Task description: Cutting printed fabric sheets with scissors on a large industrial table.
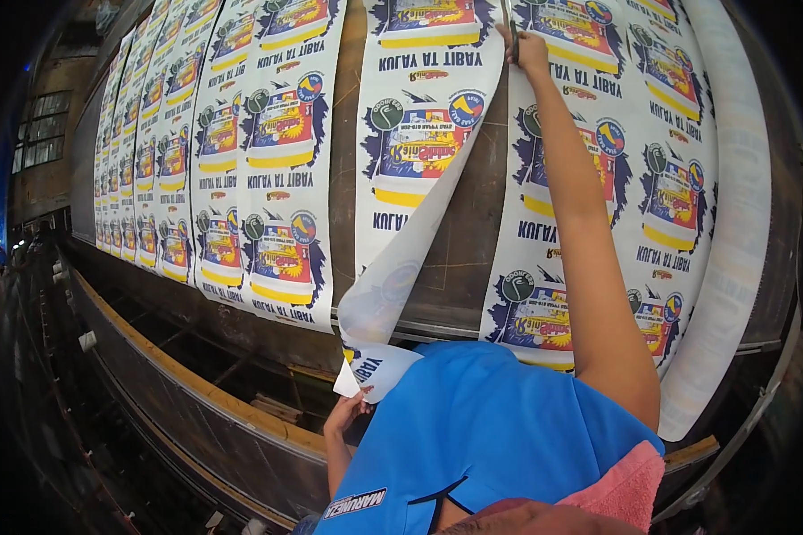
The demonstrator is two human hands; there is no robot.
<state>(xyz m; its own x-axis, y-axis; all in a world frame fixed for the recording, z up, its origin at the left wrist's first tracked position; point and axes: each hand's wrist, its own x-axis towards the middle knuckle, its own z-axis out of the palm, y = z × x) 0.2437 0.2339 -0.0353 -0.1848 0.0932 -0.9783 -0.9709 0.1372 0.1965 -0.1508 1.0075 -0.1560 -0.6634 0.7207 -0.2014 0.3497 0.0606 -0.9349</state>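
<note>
A long printed strip point(424, 125), white with repeated blue, yellow and red designs, lies on the dark table, its lower part curling up so the pale back point(393, 267) shows. Down by my body, my left hand point(348, 410) is closed on the lower corner of this strip. My right arm reaches far across the table. At its end, my right hand point(528, 52) is closed round a slim dark tool point(513, 43) by the strip's right edge. The exact kind of tool is too small to tell. To the right lies a wider printed sheet point(531, 232).
More printed strips point(281, 178) lie side by side on the left. A pale roll of sheet point(732, 223) runs along the right side. Dark tabletop point(459, 241) shows between the strips. A yellowish beam point(196, 379) edges a lower frame at the near left.
</note>
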